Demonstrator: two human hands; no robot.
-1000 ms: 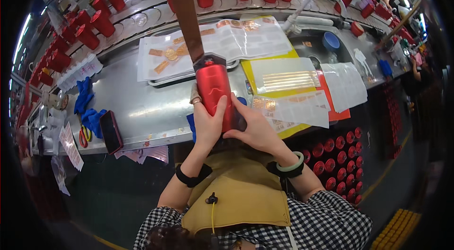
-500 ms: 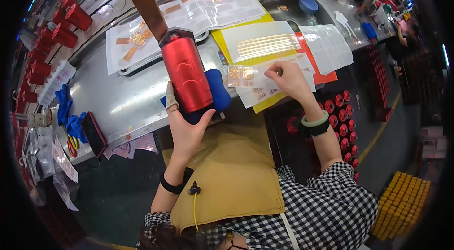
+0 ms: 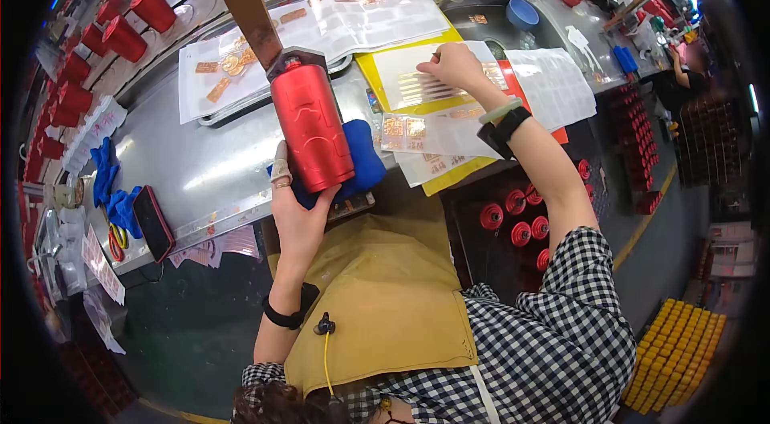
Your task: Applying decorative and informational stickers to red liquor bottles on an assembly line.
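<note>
A red metal canister (image 3: 311, 127) with raised shapes on its side lies tilted against a dark fixture at the foot of a brown post. My left hand (image 3: 298, 211) cups its lower end, thumb on the near side and a wrapped finger along the left. Under and beside the canister is a blue pad (image 3: 365, 158). My right hand (image 3: 455, 68) is over a white sheet with gold strips (image 3: 413, 89), thumb and fingertips pinched together; whatever is between them is too small to make out. Nearer me lies a clear sheet of square gold stickers (image 3: 405, 129).
Gold stickers on white paper (image 3: 207, 87) lie left of the post (image 3: 241, 3). A blue bowl (image 3: 522, 13) stands in the sink at the back right. Left are a phone (image 3: 153, 223), blue gloves (image 3: 104, 174) and scissors (image 3: 118, 241). Red canisters (image 3: 153, 7) stand on the conveyor behind.
My right hand has moved up and away from the square gold stickers to the sheet of gold strips. My left hand stays on the canister. Red canisters on the conveyor have shifted.
</note>
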